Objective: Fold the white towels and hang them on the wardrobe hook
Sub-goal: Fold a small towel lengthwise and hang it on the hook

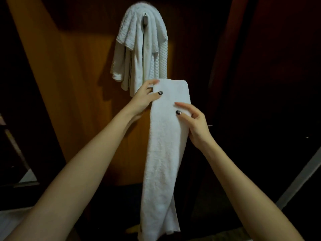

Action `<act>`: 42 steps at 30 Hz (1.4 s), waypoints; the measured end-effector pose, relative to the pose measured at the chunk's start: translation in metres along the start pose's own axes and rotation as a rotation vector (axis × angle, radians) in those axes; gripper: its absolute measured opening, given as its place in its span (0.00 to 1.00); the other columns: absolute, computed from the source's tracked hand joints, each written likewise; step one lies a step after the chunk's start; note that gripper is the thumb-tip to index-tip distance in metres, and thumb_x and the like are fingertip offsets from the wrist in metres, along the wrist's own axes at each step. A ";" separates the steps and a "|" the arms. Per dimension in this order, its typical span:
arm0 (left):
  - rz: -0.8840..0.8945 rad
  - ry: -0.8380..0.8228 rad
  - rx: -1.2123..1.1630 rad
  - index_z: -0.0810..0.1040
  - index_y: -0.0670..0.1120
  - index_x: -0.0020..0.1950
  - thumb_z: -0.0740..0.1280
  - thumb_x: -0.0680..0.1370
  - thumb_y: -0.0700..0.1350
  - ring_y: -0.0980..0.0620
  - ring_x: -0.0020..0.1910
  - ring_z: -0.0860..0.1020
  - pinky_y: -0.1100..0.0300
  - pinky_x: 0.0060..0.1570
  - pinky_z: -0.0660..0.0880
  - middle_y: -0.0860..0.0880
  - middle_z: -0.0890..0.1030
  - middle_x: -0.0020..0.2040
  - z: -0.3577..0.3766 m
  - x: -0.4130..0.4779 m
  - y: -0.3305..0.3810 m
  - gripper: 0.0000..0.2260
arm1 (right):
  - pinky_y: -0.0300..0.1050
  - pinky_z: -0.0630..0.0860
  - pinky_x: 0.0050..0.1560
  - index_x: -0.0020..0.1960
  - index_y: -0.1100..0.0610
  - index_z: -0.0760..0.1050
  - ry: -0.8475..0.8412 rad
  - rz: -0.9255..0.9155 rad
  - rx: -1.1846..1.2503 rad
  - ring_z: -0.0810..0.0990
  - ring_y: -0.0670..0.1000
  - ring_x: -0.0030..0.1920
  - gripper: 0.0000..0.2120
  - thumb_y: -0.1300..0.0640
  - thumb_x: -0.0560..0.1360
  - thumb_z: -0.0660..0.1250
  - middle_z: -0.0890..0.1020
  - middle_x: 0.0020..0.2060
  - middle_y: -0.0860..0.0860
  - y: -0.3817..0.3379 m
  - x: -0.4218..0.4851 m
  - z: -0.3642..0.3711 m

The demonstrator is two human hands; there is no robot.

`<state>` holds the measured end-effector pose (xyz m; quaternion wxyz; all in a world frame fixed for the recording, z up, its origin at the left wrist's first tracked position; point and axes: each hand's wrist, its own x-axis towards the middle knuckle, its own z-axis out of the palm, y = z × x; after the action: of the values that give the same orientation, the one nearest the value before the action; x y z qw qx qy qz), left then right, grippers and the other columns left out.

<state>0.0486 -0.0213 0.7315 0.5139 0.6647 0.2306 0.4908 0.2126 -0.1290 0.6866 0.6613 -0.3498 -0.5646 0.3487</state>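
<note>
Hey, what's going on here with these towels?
A person holds a folded white towel up in front of a wooden wardrobe door. The left hand pinches its top corner. The right hand touches its front a little lower, but whether it grips is unclear. The towel hangs down in a long strip. Above it, other white towels already hang over the hook, and this one is not yet hung.

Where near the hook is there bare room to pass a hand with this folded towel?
Free: the bare door panel left of the hung towels, and the dark panel right of them. Crowded: the hook, draped on both sides, tip showing; the folded towel overlaps their lower ends in view.
</note>
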 end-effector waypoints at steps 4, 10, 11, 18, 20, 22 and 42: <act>-0.046 0.113 -0.298 0.71 0.43 0.67 0.66 0.78 0.47 0.53 0.57 0.80 0.65 0.46 0.77 0.49 0.82 0.56 0.001 -0.026 -0.027 0.18 | 0.38 0.78 0.44 0.52 0.49 0.82 0.059 0.043 0.012 0.83 0.44 0.49 0.12 0.63 0.76 0.67 0.83 0.51 0.42 -0.015 0.012 -0.004; -0.151 -0.177 -0.098 0.75 0.42 0.56 0.60 0.77 0.60 0.57 0.37 0.81 0.64 0.43 0.78 0.50 0.85 0.39 0.011 -0.061 -0.050 0.22 | 0.40 0.79 0.44 0.53 0.47 0.81 0.129 0.169 0.053 0.81 0.51 0.53 0.14 0.64 0.76 0.65 0.78 0.62 0.53 -0.033 0.019 -0.027; -0.176 -0.178 -0.067 0.74 0.40 0.62 0.63 0.74 0.64 0.50 0.43 0.81 0.56 0.53 0.77 0.45 0.85 0.47 0.014 -0.060 -0.051 0.30 | 0.40 0.80 0.43 0.53 0.46 0.81 0.133 0.188 0.075 0.81 0.51 0.54 0.15 0.63 0.76 0.65 0.77 0.62 0.53 -0.036 0.018 -0.030; -0.273 -0.338 -0.298 0.80 0.46 0.55 0.61 0.77 0.55 0.50 0.55 0.81 0.60 0.50 0.77 0.48 0.83 0.54 0.041 -0.058 -0.054 0.17 | 0.43 0.81 0.46 0.56 0.47 0.80 0.111 0.199 0.162 0.84 0.49 0.49 0.16 0.63 0.73 0.64 0.81 0.57 0.52 -0.042 0.017 -0.046; -0.244 -0.338 -0.299 0.83 0.47 0.52 0.62 0.77 0.54 0.51 0.53 0.81 0.60 0.49 0.77 0.49 0.84 0.52 0.049 -0.061 -0.055 0.14 | 0.43 0.80 0.45 0.57 0.48 0.79 0.118 0.200 0.155 0.84 0.49 0.49 0.17 0.64 0.75 0.62 0.82 0.56 0.52 -0.042 0.017 -0.052; -0.165 -0.259 -0.261 0.85 0.49 0.47 0.63 0.76 0.52 0.53 0.50 0.82 0.61 0.50 0.77 0.50 0.85 0.49 0.054 -0.064 -0.056 0.12 | 0.42 0.80 0.44 0.58 0.46 0.78 0.133 0.201 0.133 0.84 0.49 0.49 0.17 0.64 0.76 0.62 0.81 0.57 0.52 -0.042 0.018 -0.056; 0.002 0.002 0.047 0.76 0.49 0.48 0.69 0.76 0.37 0.47 0.43 0.82 0.52 0.42 0.80 0.36 0.79 0.54 0.067 -0.083 -0.058 0.08 | 0.54 0.72 0.66 0.78 0.47 0.57 0.264 0.357 -0.416 0.72 0.50 0.67 0.25 0.46 0.83 0.55 0.69 0.71 0.49 0.002 -0.013 -0.057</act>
<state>0.0852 -0.0983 0.6445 0.4971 0.6765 0.2419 0.4865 0.2674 -0.1428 0.6719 0.5715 -0.6136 -0.4627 0.2877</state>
